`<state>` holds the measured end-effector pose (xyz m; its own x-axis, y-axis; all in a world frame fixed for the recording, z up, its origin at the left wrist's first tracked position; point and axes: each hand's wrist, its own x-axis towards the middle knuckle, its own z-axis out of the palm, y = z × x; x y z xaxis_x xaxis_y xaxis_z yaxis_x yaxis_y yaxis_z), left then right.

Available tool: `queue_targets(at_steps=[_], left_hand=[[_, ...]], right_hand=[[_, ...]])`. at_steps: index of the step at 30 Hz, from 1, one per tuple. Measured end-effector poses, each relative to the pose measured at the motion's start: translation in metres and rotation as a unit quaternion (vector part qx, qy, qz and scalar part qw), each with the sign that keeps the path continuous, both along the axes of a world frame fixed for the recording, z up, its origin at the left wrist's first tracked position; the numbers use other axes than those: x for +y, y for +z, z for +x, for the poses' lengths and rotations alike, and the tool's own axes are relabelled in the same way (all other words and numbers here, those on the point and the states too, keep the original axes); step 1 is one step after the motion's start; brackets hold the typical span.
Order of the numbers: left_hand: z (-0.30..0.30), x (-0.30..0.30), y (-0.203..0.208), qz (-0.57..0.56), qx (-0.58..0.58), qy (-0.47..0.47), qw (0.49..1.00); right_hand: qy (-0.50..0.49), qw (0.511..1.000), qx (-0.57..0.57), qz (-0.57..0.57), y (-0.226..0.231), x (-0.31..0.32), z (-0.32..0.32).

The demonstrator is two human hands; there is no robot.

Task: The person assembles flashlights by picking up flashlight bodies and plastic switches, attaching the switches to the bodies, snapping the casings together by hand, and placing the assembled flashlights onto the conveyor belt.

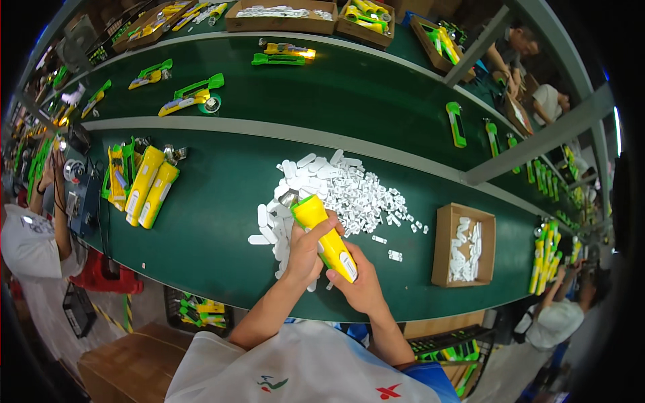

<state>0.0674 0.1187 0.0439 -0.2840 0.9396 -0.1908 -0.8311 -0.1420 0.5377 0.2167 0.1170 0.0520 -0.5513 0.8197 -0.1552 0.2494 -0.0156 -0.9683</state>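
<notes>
Between left grip (304, 255) and right grip (363, 281), both wrapped round it: one smooth yellow plastic torch (329, 236), slanted. Just beyond them, on the green tabletop (225, 201): heaped white pieces (359, 191), many flat and round-ended. Well right of both: an open cardboard box (443, 248).

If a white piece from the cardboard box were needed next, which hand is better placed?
Probably the right hand: it is nearer the cardboard box. Both hands hold the yellow housing, so the left hand would support it alone.
</notes>
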Motion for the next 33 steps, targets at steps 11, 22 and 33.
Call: queue_targets(at_steps=[11, 22, 33], left_hand=[[0.003, 0.006, -0.001, -0.077, 0.115, 0.013, 0.99], [0.009, -0.002, 0.007, -0.033, 0.09, 0.019, 0.995], [0.016, 0.003, 0.009, -0.012, 0.115, 0.043, 0.992]], right_hand=[[-0.081, 0.983, -0.08, 0.146, 0.003, -0.016, -0.024], [-0.103, 0.982, -0.057, 0.146, 0.009, -0.026, -0.025], [-0.107, 0.972, -0.068, 0.197, 0.001, -0.023, -0.018]])
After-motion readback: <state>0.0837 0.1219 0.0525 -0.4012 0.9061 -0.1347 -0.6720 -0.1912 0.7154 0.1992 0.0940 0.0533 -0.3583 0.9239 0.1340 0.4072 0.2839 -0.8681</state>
